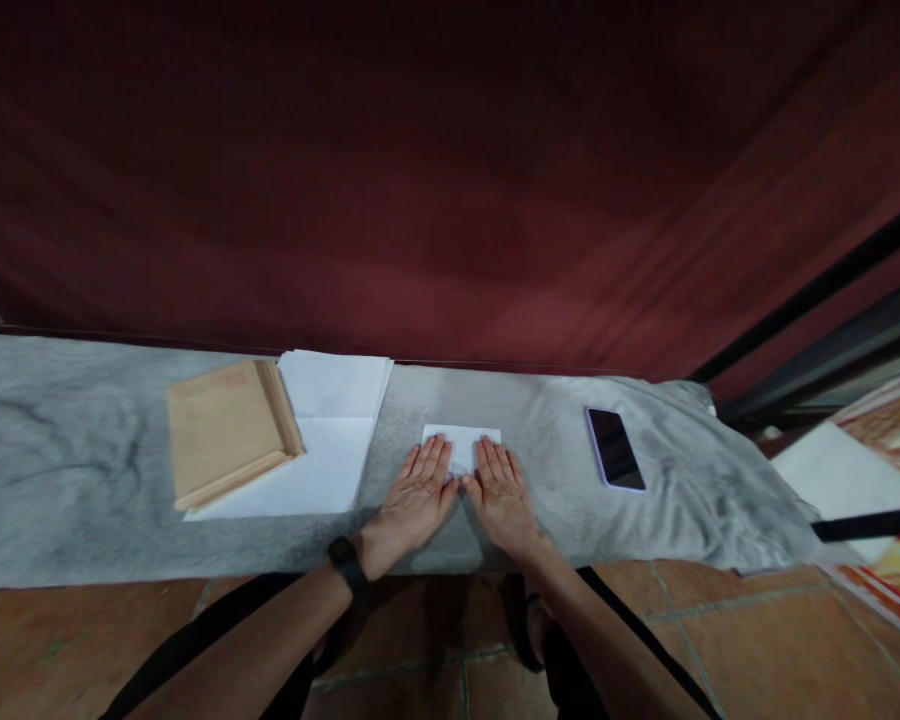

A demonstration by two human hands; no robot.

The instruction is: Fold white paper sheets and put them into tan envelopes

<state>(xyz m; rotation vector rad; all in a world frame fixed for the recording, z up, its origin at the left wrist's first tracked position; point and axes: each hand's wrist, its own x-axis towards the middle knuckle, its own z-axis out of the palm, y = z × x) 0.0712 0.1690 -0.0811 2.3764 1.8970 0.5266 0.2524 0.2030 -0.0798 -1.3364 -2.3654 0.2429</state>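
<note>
A small white folded sheet of paper point(462, 440) lies flat on the grey cloth in front of me. My left hand point(418, 490) rests palm down on its left side, fingers stretched out. On the right side of the paper, my right hand point(504, 492) lies flat in the same way. The two thumbs point toward each other near the paper's lower edge. Both hands cover much of the sheet, so its lower part is mostly hidden.
Grey cloth point(75, 450) covers the long narrow surface. To the left, a stack of brown envelopes point(225, 430) overlaps white paper sheets point(337, 440). A phone point(616, 450) lies to the right. Dark red fabric point(450, 220) hangs behind; tiled floor point(757, 640) shows below.
</note>
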